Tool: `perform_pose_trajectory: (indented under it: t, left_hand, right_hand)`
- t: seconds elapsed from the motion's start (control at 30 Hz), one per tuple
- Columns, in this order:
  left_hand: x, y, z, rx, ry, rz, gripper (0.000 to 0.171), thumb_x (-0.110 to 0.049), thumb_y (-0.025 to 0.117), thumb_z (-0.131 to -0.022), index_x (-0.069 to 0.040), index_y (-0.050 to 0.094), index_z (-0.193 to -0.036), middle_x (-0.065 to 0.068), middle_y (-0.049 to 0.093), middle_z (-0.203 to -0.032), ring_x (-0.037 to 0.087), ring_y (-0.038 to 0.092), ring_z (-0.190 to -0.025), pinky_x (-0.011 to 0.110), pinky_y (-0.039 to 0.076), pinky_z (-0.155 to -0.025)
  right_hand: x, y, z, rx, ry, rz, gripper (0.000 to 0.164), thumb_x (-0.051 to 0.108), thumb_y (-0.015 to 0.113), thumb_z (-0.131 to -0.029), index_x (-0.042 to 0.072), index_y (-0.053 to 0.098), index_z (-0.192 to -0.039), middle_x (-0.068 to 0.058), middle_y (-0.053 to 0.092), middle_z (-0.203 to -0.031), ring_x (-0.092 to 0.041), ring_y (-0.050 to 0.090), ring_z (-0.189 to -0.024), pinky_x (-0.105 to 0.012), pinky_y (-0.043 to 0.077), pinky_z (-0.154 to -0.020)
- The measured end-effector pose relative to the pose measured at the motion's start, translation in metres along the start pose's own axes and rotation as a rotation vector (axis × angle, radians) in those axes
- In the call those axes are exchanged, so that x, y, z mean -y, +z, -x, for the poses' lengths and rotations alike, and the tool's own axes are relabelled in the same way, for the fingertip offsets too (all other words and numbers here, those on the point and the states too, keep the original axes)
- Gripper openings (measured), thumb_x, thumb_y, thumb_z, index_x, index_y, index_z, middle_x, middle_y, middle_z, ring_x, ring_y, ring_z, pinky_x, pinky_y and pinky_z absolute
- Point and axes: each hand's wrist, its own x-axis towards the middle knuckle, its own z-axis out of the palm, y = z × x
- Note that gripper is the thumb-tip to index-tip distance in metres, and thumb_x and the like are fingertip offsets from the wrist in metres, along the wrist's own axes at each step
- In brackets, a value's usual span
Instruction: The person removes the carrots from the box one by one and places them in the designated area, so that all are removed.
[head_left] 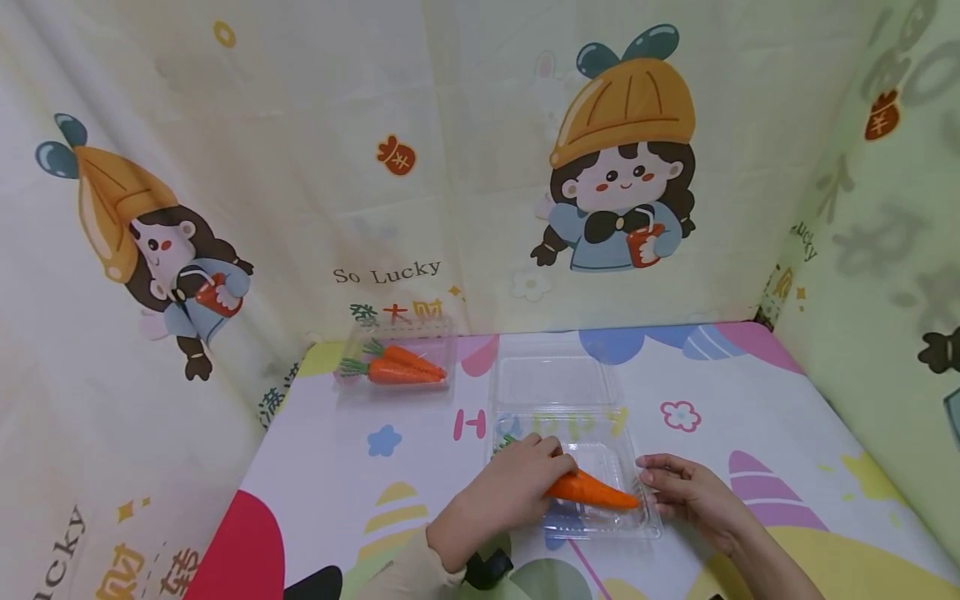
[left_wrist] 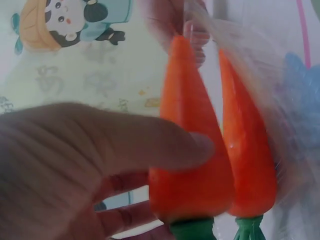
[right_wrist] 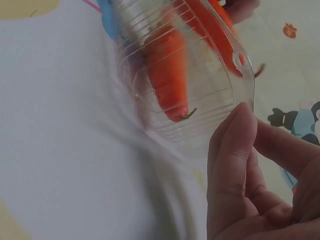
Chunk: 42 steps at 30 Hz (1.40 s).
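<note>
My left hand [head_left: 517, 479] grips an orange carrot [head_left: 596, 490] over the base of a clear plastic clamshell box [head_left: 600, 533], its tip pointing right. In the left wrist view the thumb [left_wrist: 185, 145] lies across the thick end of the carrot, near its green top. A second carrot [left_wrist: 247, 155] lies beside it, inside the plastic wall; the right wrist view shows this lower carrot [right_wrist: 167, 75] through the clear side. My right hand [head_left: 693, 496] pinches the right rim of the box between thumb and fingertips. The box's lid [head_left: 555, 382] stands open toward the back.
At the back left, a closed clear box [head_left: 393, 396] holds two carrots [head_left: 405, 371] with green tops. A patterned cloth [head_left: 420, 467] covers the table. Printed curtains [head_left: 480, 208] rise behind and at both sides. A black object [head_left: 315, 582] shows at the lower edge.
</note>
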Motion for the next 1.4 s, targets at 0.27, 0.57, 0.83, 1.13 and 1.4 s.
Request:
perform_pose_trajectory:
  t: [0.27,0.57,0.83,1.13,1.4]
  left_hand:
    - [0.01,-0.003,0.001,-0.062,-0.062,0.319,0.045,-0.023,0.076,-0.093,-0.025,0.063,-0.136,-0.007,0.062,-0.123,0.007,0.056,-0.1,0.02,0.053,-0.087]
    - [0.025,-0.004,0.009,-0.147,-0.234,0.561,0.055,-0.035,0.067,-0.101,-0.043,0.049,-0.152,-0.007,0.066,-0.137,0.013,0.062,-0.115,0.033,0.055,-0.098]
    - [0.037,0.001,0.021,-0.309,-0.391,0.813,0.051,-0.035,0.069,-0.099,-0.035,0.056,-0.148,-0.002,0.069,-0.134,0.016,0.067,-0.102,0.021,0.057,-0.079]
    - [0.055,-0.001,0.038,-0.385,-0.596,0.913,0.045,-0.039,0.068,-0.1,-0.034,0.062,-0.144,0.002,0.071,-0.113,0.018,0.063,-0.094,0.028,0.058,-0.077]
    - [0.065,0.004,0.055,-0.364,-0.706,0.944,0.046,-0.036,0.067,-0.099,-0.027,0.06,-0.144,0.007,0.066,-0.109,0.019,0.061,-0.084,0.03,0.06,-0.071]
  right_hand:
    - [-0.003,-0.003,0.0,-0.012,0.011,-0.011,0.025,0.026,0.064,-0.103,0.014,0.065,-0.126,0.007,0.067,-0.103,-0.009,0.067,-0.081,-0.023,0.06,-0.077]
    - [-0.002,-0.004,-0.003,-0.013,0.018,-0.021,0.028,0.026,0.063,-0.104,0.013,0.065,-0.128,0.009,0.068,-0.104,-0.01,0.067,-0.081,-0.023,0.06,-0.077]
    - [-0.001,-0.003,-0.003,-0.022,0.037,-0.062,0.024,0.027,0.063,-0.104,0.017,0.065,-0.126,0.009,0.066,-0.096,-0.006,0.064,-0.072,-0.023,0.06,-0.072]
    - [-0.004,-0.002,-0.004,-0.013,0.041,-0.026,0.025,0.03,0.061,-0.104,0.02,0.065,-0.127,0.011,0.065,-0.097,-0.009,0.065,-0.078,-0.023,0.058,-0.07]
    - [-0.003,0.0,-0.003,-0.022,0.048,-0.02,0.026,0.03,0.062,-0.104,0.02,0.065,-0.128,0.011,0.067,-0.097,-0.009,0.066,-0.08,-0.024,0.058,-0.069]
